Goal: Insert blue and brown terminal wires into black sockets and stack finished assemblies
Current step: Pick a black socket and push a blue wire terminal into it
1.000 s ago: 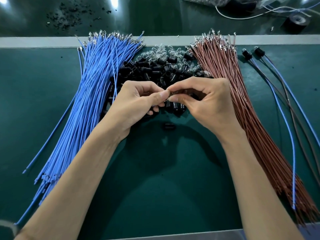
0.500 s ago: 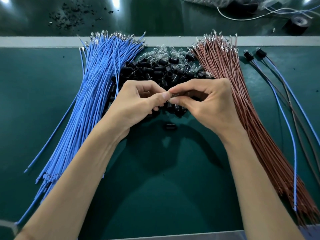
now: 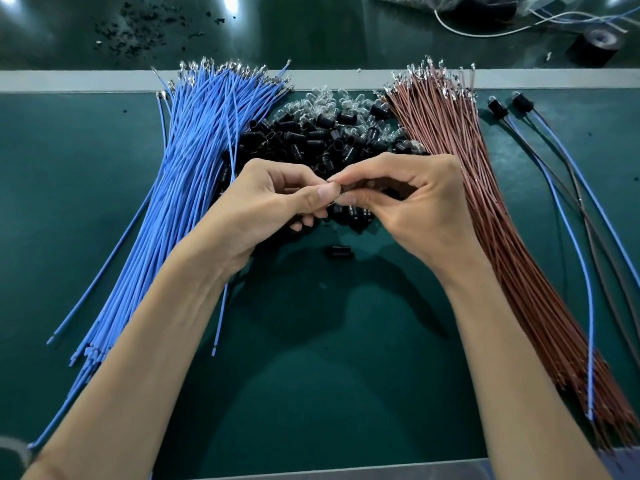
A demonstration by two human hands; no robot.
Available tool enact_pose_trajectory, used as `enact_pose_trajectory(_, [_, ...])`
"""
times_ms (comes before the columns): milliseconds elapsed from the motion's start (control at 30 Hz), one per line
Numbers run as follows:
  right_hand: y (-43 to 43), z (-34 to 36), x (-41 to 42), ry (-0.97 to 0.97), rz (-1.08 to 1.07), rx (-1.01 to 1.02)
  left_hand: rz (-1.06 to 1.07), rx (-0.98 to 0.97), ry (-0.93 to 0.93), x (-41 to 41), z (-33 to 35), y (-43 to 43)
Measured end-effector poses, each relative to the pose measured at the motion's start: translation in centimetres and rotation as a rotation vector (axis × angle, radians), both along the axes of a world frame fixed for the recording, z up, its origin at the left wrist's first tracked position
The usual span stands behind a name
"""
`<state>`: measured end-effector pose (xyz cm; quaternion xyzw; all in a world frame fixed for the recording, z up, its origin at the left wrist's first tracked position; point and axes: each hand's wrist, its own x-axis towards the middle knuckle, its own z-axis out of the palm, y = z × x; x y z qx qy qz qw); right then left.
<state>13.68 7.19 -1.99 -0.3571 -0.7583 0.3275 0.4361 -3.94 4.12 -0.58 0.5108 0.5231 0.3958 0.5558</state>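
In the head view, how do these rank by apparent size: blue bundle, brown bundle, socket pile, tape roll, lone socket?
1. blue bundle and brown bundle: they look about alike, so I do not rank them.
2. socket pile
3. tape roll, farther from the camera, so its true size is unsure
4. lone socket

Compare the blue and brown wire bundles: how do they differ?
The blue wire bundle lies left of the black sockets; the brown wire bundle lies right of them. The blue bundle slants toward the near left, the brown toward the near right. A few blue wires stray from their bundle; the brown one is tighter. Both have metal terminals at the far end and rest on the green mat.
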Motion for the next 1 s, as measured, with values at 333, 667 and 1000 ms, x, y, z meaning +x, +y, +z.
enact_pose_trajectory(333, [0.7,0.0,1.3,0.091,-0.040,-0.071,-0.177,-0.136,0.137,-1.2,0.9,-0.2])
enact_pose_trajectory(667, [0.7,0.3,1.9,0.076,0.002,-0.104,-0.242,-0.173,0.166,-2.5,1.1,-0.3])
enact_pose_trajectory(1000, [0.6,0.6,1.8,0.094,0.018,-0.105,-0.128,-0.053,0.154,-1.5,0.9,-0.2])
